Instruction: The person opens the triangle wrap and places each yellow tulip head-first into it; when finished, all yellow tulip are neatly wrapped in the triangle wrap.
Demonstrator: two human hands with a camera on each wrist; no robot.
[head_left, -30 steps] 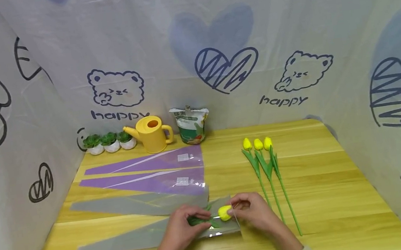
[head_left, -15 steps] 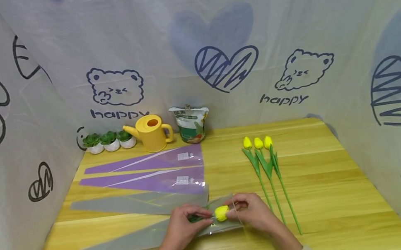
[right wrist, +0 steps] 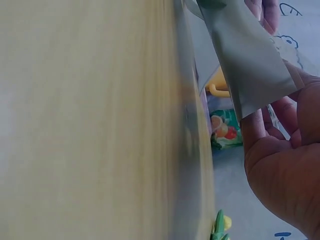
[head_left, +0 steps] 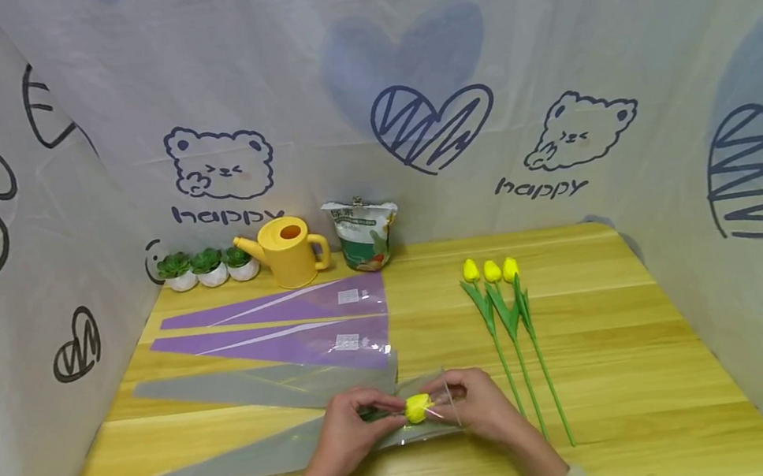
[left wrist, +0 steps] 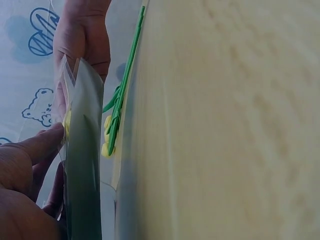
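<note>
A grey, clear-fronted flower sleeve [head_left: 251,456] lies lengthwise at the table's front, its wide end raised toward the right. Inside that end is a yellow artificial tulip [head_left: 417,408]; most of its leaves and stem are hidden. My left hand [head_left: 350,424] pinches the sleeve just below the bloom, thumb on the near side. My right hand [head_left: 477,405] reaches into the sleeve's mouth with its fingertips at the bloom, partly behind the film. In the right wrist view the grey sleeve [right wrist: 250,65] covers those fingertips.
Three yellow tulips [head_left: 512,325] lie to the right. Another grey sleeve [head_left: 264,387] and two purple sleeves [head_left: 280,342] lie behind the hands. Along the back stand potted succulents [head_left: 210,268], a yellow watering can [head_left: 286,253] and a green-white bag [head_left: 363,236].
The tulip's bloom has moved slightly left, deeper into the sleeve, and my right fingers have followed it in past the mouth's edge. My left hand has barely shifted.
</note>
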